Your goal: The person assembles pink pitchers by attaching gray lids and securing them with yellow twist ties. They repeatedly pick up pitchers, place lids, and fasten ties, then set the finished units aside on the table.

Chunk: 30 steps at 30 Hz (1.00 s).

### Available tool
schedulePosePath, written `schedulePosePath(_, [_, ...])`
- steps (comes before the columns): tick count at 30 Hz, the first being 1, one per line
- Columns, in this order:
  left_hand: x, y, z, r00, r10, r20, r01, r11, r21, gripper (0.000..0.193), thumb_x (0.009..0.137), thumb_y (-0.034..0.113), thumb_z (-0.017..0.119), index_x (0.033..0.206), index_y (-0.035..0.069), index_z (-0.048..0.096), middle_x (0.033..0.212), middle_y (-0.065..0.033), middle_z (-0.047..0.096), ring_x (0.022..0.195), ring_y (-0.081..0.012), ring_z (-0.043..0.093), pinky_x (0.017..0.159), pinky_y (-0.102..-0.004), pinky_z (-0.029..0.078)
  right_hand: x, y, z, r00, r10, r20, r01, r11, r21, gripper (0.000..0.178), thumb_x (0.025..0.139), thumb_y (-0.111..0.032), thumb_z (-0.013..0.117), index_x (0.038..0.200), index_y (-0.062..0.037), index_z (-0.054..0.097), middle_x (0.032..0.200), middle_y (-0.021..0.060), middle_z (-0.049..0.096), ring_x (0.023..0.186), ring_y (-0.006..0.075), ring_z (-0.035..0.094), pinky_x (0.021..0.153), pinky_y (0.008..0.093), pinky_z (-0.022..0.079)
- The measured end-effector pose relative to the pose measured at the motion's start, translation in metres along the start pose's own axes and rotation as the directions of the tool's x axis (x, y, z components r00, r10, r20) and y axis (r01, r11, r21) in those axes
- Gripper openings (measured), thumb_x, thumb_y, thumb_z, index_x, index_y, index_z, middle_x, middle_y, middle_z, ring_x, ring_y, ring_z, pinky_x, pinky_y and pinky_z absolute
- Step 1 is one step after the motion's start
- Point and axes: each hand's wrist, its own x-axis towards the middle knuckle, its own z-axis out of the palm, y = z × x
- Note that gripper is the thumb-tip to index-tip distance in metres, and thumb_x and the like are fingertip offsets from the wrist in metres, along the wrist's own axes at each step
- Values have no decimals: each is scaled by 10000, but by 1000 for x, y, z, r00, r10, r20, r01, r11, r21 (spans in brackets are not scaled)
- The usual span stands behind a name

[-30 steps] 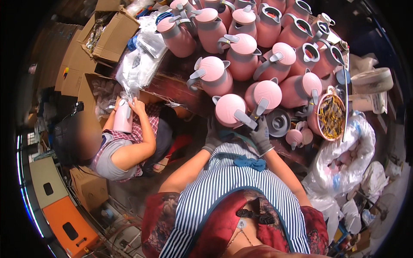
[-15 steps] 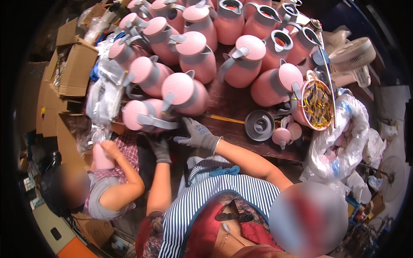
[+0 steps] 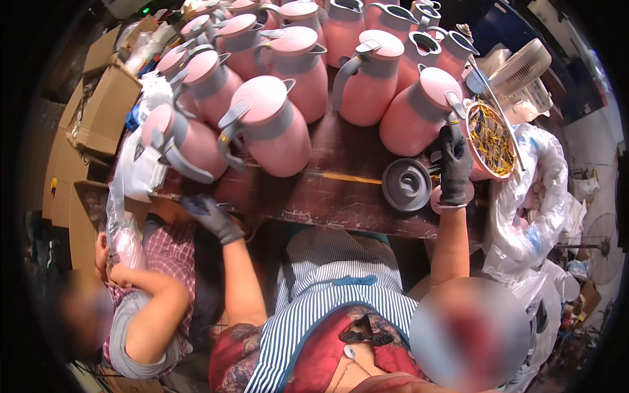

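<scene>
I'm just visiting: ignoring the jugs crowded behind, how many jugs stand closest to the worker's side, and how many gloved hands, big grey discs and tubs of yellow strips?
Front jugs: 3
Gloved hands: 2
Big grey disc: 1
Tub of yellow strips: 1
Total: 7

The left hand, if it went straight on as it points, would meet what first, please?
The left hand would probably meet the white plastic bags at the left end of the table, though depth is unclear.

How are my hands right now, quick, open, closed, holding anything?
Left hand: open, apparently empty.
Right hand: at a jug; whether closed on it cannot be told.
</scene>
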Motion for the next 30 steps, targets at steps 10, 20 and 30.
schedulePosePath(10, [-97,152,90,280,395,875,-563,806,-183,441,959,152,634,1383,42,578,1417,-200,569,1304,-374,546,1102,-428,434,-48,-42,105,964,-215,154,234,965,-115,391,909,-441,748,1011,-66,709,715,59,646,640,96,590,606,319,479])
schedulePosePath(20, [-51,59,57,687,247,684,-491,851,186,429,932,228,672,1338,97,625,1300,-150,651,1184,-372,596,1034,-473,439,-77,-73,193,913,-218,346,55,905,423,451,957,-465,690,1019,-18,685,774,50,641,697,128,611,660,316,506])
schedulePosePath(30, [-45,47,44,768,312,559,-507,829,234,378,961,202,630,1325,103,638,1321,-154,613,1224,-372,529,1065,-500,395,21,-41,230,954,-299,5,279,884,-376,305,790,-432,784,1006,-216,788,1058,98,640,1077,326,583,923,496,461])
